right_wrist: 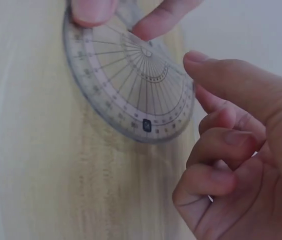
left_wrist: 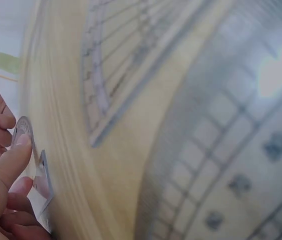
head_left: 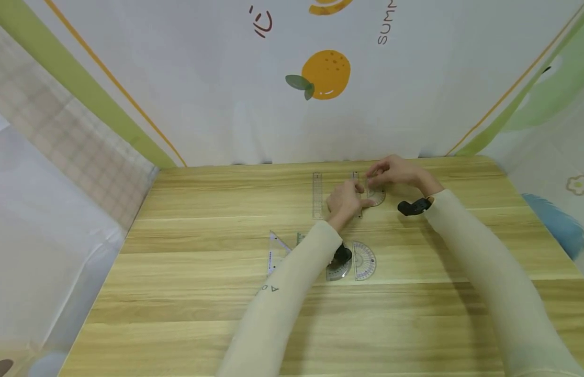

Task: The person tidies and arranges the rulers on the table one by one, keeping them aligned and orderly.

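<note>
A clear protractor [head_left: 377, 196] is between my two hands near the table's back edge, its curved side toward me. My right hand [head_left: 399, 173] holds its right corner with thumb and index finger; the other fingers curl inward in the right wrist view. My left hand [head_left: 345, 199] reaches in from the left, its thumb [right_wrist: 93, 9] on the protractor's other corner and a finger at the straight edge. Under that hand lies a clear ruler [head_left: 359, 212], mostly covered. Another clear ruler [head_left: 317, 195] lies left of it.
Nearer me lie a protractor [head_left: 365, 261], a second protractor [head_left: 338, 272] partly under the left wrist camera, and a clear set square [head_left: 276, 254]. The left sleeve [head_left: 282, 298] covers most of another clear piece [head_left: 300, 237]. A printed cloth [head_left: 292, 131] hangs behind the table.
</note>
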Demonstrator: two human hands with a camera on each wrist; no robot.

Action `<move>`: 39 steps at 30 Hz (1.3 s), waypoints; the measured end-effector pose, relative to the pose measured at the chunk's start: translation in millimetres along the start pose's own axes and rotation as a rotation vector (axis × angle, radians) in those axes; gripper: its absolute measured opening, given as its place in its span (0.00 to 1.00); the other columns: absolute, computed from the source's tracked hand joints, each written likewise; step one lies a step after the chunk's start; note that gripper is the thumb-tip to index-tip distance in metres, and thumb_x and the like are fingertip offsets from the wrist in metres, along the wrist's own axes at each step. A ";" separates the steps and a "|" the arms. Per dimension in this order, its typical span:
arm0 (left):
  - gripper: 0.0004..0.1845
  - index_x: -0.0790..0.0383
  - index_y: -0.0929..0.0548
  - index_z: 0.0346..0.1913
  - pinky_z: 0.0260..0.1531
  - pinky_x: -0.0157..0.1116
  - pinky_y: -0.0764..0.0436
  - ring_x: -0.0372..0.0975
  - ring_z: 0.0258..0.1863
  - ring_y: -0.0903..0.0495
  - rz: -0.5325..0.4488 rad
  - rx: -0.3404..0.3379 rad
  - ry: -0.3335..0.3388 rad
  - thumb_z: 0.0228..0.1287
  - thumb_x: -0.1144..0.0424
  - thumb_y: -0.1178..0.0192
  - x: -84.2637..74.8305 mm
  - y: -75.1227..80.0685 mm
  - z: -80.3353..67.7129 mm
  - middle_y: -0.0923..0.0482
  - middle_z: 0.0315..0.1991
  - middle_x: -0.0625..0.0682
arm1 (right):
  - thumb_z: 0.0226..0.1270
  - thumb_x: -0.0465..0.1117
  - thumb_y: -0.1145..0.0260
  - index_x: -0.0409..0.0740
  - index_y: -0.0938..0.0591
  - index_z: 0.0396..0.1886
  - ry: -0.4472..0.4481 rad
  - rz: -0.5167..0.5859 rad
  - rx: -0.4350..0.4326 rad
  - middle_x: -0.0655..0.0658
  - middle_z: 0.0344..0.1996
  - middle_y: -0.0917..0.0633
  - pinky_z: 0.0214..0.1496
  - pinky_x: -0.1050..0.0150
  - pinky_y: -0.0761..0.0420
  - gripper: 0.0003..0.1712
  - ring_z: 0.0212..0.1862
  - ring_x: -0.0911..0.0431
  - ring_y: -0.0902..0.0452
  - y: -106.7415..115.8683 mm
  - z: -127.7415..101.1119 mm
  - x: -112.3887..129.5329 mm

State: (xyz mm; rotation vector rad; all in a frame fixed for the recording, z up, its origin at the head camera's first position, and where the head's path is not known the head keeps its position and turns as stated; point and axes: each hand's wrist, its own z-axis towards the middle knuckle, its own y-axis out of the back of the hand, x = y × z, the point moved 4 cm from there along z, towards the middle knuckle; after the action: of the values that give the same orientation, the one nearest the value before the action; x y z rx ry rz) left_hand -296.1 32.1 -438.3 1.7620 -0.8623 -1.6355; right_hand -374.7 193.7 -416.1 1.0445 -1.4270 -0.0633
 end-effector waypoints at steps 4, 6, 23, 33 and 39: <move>0.20 0.45 0.13 0.44 0.28 0.34 0.27 0.34 0.28 0.23 -0.014 0.014 0.007 0.50 0.43 0.22 0.2 1.9 -0.1 0.16 0.41 0.41 | 0.70 0.40 0.29 0.32 0.17 0.55 -0.014 0.051 -0.027 0.42 0.31 0.23 0.35 0.61 0.31 0.20 0.32 0.53 0.34 3.9 -1.3 -1.4; 0.18 0.45 0.13 0.41 0.28 0.35 0.26 0.34 0.29 0.23 -0.023 0.022 0.006 0.51 0.43 0.22 0.5 2.4 -0.2 0.16 0.39 0.40 | 0.70 0.40 0.28 0.32 0.17 0.56 -0.024 0.077 -0.033 0.43 0.30 0.25 0.34 0.61 0.33 0.20 0.31 0.53 0.36 4.7 -2.0 -2.5; 0.10 0.43 0.12 0.32 0.29 0.35 0.28 0.33 0.29 0.23 -0.055 0.051 -0.015 0.55 0.47 0.22 3.0 8.7 -0.9 0.19 0.32 0.36 | 0.77 0.41 0.36 0.31 0.17 0.55 -0.048 0.151 -0.070 0.41 0.50 0.18 0.43 0.55 0.28 0.17 0.45 0.49 0.30 2.8 -2.8 -14.1; 0.06 0.50 0.10 0.34 0.27 0.31 0.26 0.34 0.29 0.23 -0.150 0.105 -0.119 0.61 0.53 0.25 -1.9 7.0 1.5 0.17 0.38 0.41 | 0.78 0.43 0.37 0.33 0.14 0.51 -0.061 0.175 -0.107 0.36 0.61 0.23 0.53 0.51 0.25 0.17 0.57 0.49 0.28 7.8 -11.1 -15.4; 0.08 0.56 0.10 0.35 0.25 0.31 0.28 0.35 0.25 0.27 -0.227 0.140 -0.165 0.65 0.55 0.28 -5.0 14.0 -2.5 0.16 0.42 0.45 | 0.78 0.41 0.38 0.34 0.12 0.48 -0.026 0.268 -0.143 0.47 0.49 0.17 0.29 0.62 0.29 0.14 0.26 0.61 0.33 10.8 -14.9 -10.2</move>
State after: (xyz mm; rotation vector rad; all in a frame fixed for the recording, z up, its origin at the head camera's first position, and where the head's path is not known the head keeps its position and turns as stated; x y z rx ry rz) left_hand -294.9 27.2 -424.1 1.8987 -0.8973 -1.9300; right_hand -370.6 214.3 -414.3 0.7317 -1.5509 0.0154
